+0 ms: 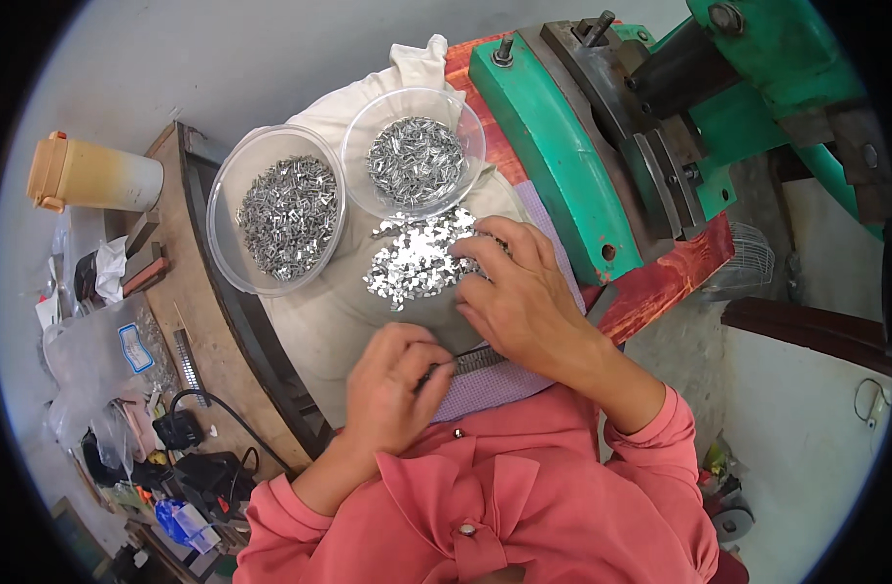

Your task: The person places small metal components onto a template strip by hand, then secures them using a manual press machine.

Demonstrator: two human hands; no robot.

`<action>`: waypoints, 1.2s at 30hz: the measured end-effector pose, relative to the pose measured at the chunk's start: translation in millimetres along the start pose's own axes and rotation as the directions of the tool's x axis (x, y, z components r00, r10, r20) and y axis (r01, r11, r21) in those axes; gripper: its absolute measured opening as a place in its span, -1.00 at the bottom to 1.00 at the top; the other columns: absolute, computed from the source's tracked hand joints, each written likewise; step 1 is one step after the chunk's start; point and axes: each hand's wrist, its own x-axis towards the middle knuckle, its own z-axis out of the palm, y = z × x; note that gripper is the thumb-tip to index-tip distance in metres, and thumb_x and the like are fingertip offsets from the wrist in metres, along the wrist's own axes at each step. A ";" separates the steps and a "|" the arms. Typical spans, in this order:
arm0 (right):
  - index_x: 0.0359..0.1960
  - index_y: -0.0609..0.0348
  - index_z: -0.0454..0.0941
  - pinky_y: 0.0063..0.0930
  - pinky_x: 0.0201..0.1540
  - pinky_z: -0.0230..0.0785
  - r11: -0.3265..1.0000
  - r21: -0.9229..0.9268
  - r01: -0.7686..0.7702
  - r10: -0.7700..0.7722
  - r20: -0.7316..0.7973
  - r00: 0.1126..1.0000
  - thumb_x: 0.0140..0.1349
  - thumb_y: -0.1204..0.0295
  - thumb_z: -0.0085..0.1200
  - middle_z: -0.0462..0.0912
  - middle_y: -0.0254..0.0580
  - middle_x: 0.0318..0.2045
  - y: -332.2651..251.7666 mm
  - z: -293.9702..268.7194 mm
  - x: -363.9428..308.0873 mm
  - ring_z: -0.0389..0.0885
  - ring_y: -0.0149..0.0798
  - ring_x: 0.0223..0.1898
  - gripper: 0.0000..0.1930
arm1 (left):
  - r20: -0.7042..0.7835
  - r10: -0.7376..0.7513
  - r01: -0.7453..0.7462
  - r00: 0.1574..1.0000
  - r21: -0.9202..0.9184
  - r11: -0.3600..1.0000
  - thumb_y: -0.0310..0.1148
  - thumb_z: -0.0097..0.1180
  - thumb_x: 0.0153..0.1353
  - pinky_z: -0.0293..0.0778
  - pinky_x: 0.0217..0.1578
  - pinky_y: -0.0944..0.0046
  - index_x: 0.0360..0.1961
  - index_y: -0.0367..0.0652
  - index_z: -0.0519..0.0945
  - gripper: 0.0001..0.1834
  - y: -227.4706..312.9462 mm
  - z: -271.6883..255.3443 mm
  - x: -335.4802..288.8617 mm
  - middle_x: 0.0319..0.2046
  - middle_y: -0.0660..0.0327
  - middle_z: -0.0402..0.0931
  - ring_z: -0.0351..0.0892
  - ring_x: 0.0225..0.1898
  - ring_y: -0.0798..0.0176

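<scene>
A loose heap of small shiny metal pieces (417,258) lies on the cloth-covered surface in front of me. My right hand (524,292) is at the heap's right side, its fingers bent and apart, tips among the pieces. Closer to my body, my left hand (392,384) is closed around the end of a narrow dark notched strip (480,359). The strip rests by the purple cloth (475,394) and extends rightward under my right hand. Beyond the heap stand two clear round tubs, the left tub (219,238) and the right tub (477,146), both holding many small metal parts.
A green press (553,146) stands on a red wooden board (650,282) at the right. Along the left runs a wooden bench (188,282) with a yellowish container (105,173), plastic bags, another notched strip (188,365) and a black cable (236,419).
</scene>
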 end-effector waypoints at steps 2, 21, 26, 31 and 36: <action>-0.45 0.23 0.60 -0.03 0.21 0.27 1.000 0.000 0.011 -0.011 -0.014 1.000 0.03 0.47 0.21 0.56 -0.12 0.00 0.1 -2.0 -0.9 0.39 0.04 0.22 -0.90 | 0.049 0.100 -0.102 0.994 0.049 0.994 -0.49 0.35 0.03 0.49 -0.24 0.09 -0.36 -0.13 0.61 -0.84 2.5 10.0 3.5 -0.24 0.21 0.51 0.54 -0.23 0.05; -0.42 0.02 0.64 -0.17 0.18 0.29 0.991 0.126 -0.042 0.049 -0.053 0.997 -0.11 0.46 0.42 0.63 -0.34 -0.01 -24.7 2.2 -58.3 0.45 -0.04 0.15 -0.79 | 0.065 0.091 -0.096 0.994 0.070 0.993 -0.51 0.41 -0.01 0.54 -0.16 0.09 -0.29 -0.20 0.62 -0.75 -10.6 14.3 -10.2 -0.11 0.09 0.56 0.58 -0.11 -0.04; -0.38 0.01 0.67 -0.14 0.19 0.27 0.990 0.130 -0.050 0.050 0.006 0.999 -0.12 0.45 0.42 0.63 -0.33 -0.02 -22.8 -5.9 -55.5 0.45 -0.02 0.15 -0.78 | 0.072 0.124 -0.129 0.990 0.063 0.990 -0.51 0.41 -0.01 0.53 -0.17 0.07 -0.27 -0.19 0.63 -0.75 -13.4 11.1 -11.4 -0.12 0.10 0.56 0.58 -0.13 -0.04; -0.33 0.03 0.68 -0.11 0.18 0.26 0.993 0.012 -0.117 0.117 -0.057 0.991 -0.02 0.44 0.38 0.60 -0.31 -0.02 -8.8 -12.5 -44.2 0.41 -0.01 0.18 -0.81 | 0.070 0.136 -0.140 0.988 0.054 0.989 -0.52 0.40 -0.01 0.52 -0.18 0.08 -0.28 -0.18 0.63 -0.75 -13.4 11.0 -8.6 -0.13 0.12 0.56 0.57 -0.15 -0.03; -0.32 0.07 0.66 -0.06 0.22 0.25 0.998 -0.046 -0.048 0.046 -0.034 0.998 -0.01 0.47 0.32 0.57 -0.25 0.01 0.7 -5.1 -29.2 0.39 -0.01 0.20 -0.82 | 0.063 0.139 -0.142 0.988 0.058 0.988 -0.51 0.40 0.00 0.51 -0.19 0.09 -0.29 -0.17 0.63 -0.76 -13.1 11.6 -7.8 -0.15 0.14 0.56 0.57 -0.17 -0.01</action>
